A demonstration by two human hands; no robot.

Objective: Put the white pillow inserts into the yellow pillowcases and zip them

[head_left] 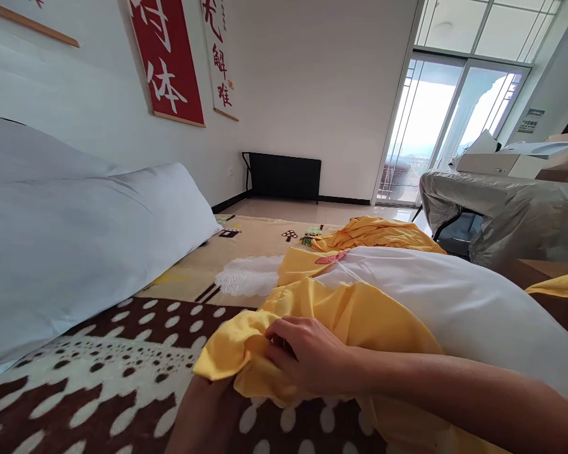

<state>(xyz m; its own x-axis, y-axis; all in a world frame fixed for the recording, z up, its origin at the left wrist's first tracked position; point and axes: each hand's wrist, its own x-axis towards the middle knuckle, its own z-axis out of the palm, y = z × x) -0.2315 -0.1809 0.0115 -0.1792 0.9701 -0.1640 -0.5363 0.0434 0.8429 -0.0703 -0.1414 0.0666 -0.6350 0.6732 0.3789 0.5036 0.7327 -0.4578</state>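
A yellow pillowcase (360,315) lies bunched over the near end of a large white pillow (445,287), leaving much of the pillow bare to the right. My right hand (307,353) reaches in from the right, its curled fingers pinching the gathered fabric. From the bottom edge, my left hand (213,400) goes up under the loose end of the case. Its fingers are hidden by the cloth, so their grip does not show.
A patterned brown and beige blanket (123,359) spreads beneath everything. On the left rest plump white pillows (85,246). More yellow fabric (383,233) lies beyond the white pillow. At right stand a plastic-covered table (492,189) with boxes and a cardboard box (539,271).
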